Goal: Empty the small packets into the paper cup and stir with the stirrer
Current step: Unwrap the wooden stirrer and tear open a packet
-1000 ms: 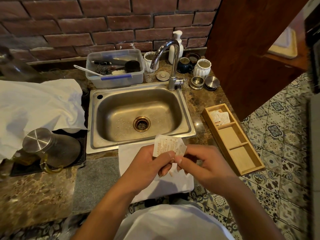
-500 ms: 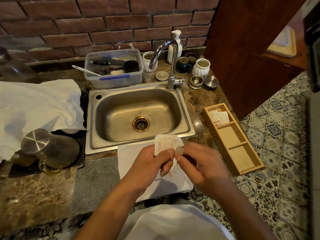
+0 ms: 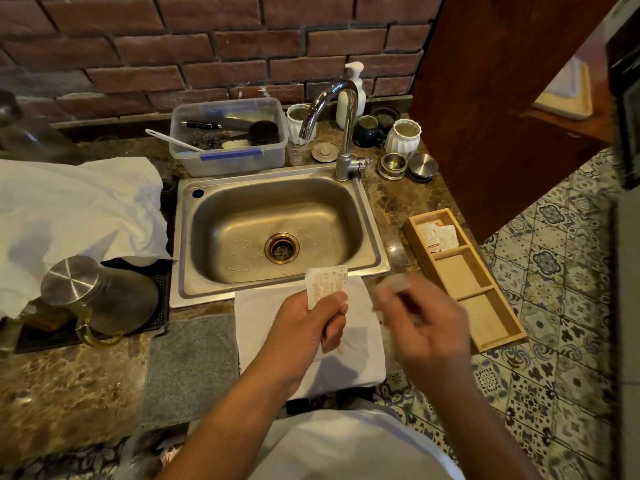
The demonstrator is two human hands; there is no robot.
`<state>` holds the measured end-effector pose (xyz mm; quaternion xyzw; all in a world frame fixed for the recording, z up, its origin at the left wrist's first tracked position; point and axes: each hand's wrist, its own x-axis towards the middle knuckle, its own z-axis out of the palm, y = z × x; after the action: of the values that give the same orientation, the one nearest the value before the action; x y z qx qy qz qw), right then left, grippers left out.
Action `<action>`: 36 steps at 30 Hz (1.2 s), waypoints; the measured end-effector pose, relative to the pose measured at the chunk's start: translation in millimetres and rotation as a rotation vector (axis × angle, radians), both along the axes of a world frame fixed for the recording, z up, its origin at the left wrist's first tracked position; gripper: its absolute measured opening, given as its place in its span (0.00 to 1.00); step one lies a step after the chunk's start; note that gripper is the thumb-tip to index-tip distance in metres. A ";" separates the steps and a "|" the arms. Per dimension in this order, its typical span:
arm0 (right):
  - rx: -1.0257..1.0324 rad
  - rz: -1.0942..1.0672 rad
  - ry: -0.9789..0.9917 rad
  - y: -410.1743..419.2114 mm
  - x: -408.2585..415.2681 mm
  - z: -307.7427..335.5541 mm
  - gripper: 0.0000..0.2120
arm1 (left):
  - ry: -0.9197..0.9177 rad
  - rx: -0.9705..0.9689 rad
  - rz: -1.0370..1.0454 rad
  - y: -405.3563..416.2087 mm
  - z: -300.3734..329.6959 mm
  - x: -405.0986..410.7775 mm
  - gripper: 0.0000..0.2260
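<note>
My left hand [image 3: 304,327] is shut on a small white packet with orange print [image 3: 327,284], held upright over a white folded cloth [image 3: 363,344] at the counter's front edge. The tip of a thin wooden stirrer [image 3: 340,348] pokes out below the same hand. My right hand [image 3: 426,323] is apart from the packet, to its right, and motion-blurred; something pale smears at its fingertips, too blurred to identify. More packets [image 3: 438,235] lie in the far compartment of a wooden tray [image 3: 485,320]. I cannot make out a paper cup.
A steel sink [image 3: 207,292] with a faucet [image 3: 346,133] lies just beyond my hands. A plastic tub [image 3: 228,157] of utensils, cups and a soap bottle line the brick wall. A steel jug [image 3: 100,292], white cloth [image 3: 69,209] and grey mat [image 3: 194,365] are at left.
My right hand has pulled away from the packet to the right, quickly enough to blur. My left hand keeps the packet, slightly lower and more upright.
</note>
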<state>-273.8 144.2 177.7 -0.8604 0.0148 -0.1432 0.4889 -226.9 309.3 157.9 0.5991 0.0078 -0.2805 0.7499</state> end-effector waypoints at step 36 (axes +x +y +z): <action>0.213 -0.169 0.188 -4.9 6.5 2.9 0.03 | 0.094 -0.435 0.001 22.7 -8.9 -7.4 0.22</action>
<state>-267.2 139.3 180.7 -0.8090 0.1478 -0.1005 0.5600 -234.3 332.0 149.0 0.4096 -0.0177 -0.3029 0.8603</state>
